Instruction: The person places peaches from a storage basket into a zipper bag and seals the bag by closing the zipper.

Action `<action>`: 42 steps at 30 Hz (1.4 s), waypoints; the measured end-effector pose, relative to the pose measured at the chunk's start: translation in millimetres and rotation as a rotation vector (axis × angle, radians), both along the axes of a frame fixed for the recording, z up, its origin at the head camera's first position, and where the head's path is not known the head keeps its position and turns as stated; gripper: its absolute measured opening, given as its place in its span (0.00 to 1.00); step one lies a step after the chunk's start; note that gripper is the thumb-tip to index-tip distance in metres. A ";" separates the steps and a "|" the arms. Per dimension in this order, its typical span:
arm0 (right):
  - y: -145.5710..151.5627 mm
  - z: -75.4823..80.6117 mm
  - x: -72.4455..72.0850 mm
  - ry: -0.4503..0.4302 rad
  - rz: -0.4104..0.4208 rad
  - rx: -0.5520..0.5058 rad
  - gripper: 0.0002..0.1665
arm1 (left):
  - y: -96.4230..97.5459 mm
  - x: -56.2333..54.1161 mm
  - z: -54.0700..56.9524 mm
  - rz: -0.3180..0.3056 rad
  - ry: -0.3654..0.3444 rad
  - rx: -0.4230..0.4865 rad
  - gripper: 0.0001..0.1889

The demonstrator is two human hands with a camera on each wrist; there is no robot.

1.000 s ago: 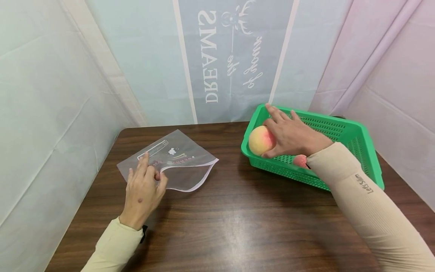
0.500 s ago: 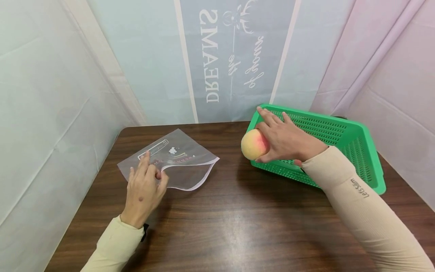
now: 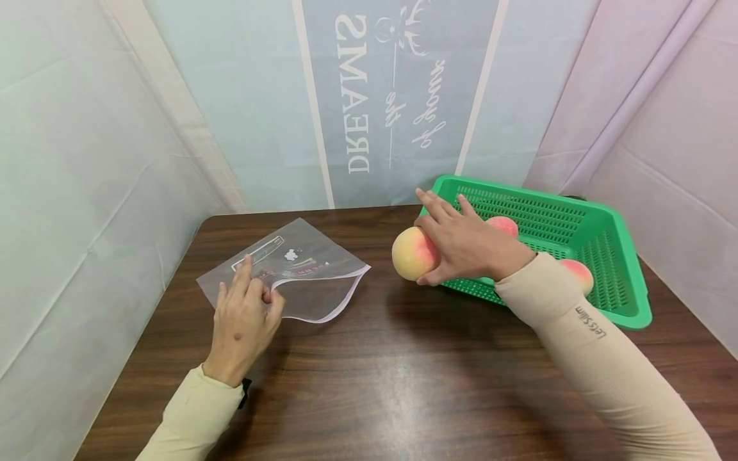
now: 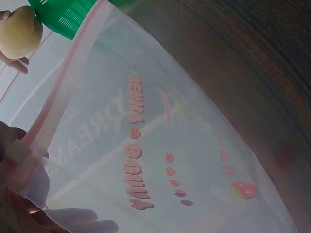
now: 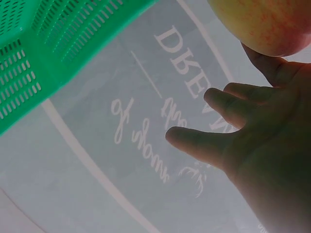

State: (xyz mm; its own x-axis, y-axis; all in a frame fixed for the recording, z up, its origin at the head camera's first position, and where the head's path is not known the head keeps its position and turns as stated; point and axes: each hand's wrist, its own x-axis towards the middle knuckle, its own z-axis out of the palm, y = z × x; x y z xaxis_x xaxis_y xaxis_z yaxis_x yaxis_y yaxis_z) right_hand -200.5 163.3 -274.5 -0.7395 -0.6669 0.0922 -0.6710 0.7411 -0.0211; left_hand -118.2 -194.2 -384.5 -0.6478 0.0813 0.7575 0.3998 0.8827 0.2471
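Observation:
A yellow peach with a red blush (image 3: pixel 410 255) is in my right hand (image 3: pixel 466 244), gripped between thumb and fingers just off the basket's left end. In the right wrist view the peach (image 5: pixel 272 22) shows at the top, with several fingers of that hand (image 5: pixel 265 145) stretched out away from it. My left hand (image 3: pixel 241 326) pinches the edge of a clear zip bag (image 3: pixel 314 250), whose mouth gapes toward the right. The left wrist view has the bag (image 4: pixel 194 126) up close, with strawberry prints and a white slider (image 4: pixel 18 151) by the fingers.
A green perforated basket (image 3: pixel 631 275) stands on the right of the dark wooden table (image 3: pixel 357 384). Inside it are a pink-red fruit (image 3: pixel 503 225) and a blushed peach (image 3: pixel 579 274), each partly covered by my right arm. A printed curtain (image 3: pixel 398 96) hangs behind the table.
My right hand has carried the peach leftward, from over the basket to outside its left rim. More fruit in the basket has come into sight. The left hand and bag have stayed put.

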 end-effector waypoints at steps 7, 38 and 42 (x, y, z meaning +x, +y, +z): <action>-7.1 -1.0 1.3 0.005 0.014 0.002 0.52 | -1.3 0.7 0.3 0.005 -0.005 0.005 0.09; -46.0 -29.9 6.1 0.022 0.073 0.064 0.50 | -3.2 1.9 -0.5 0.005 0.004 0.027 0.09; -49.0 -32.4 7.0 0.016 0.073 0.076 0.50 | -2.7 2.0 -0.1 0.004 -0.002 0.030 0.09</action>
State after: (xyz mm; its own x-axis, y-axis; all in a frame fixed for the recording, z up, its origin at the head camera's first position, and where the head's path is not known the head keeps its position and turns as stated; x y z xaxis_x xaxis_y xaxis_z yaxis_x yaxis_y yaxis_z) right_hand -193.5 114.2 -306.9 -0.6875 -0.7244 0.0512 -0.7230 0.6894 0.0444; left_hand -116.2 -196.9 -384.6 -0.6496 0.0560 0.7582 0.3959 0.8763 0.2745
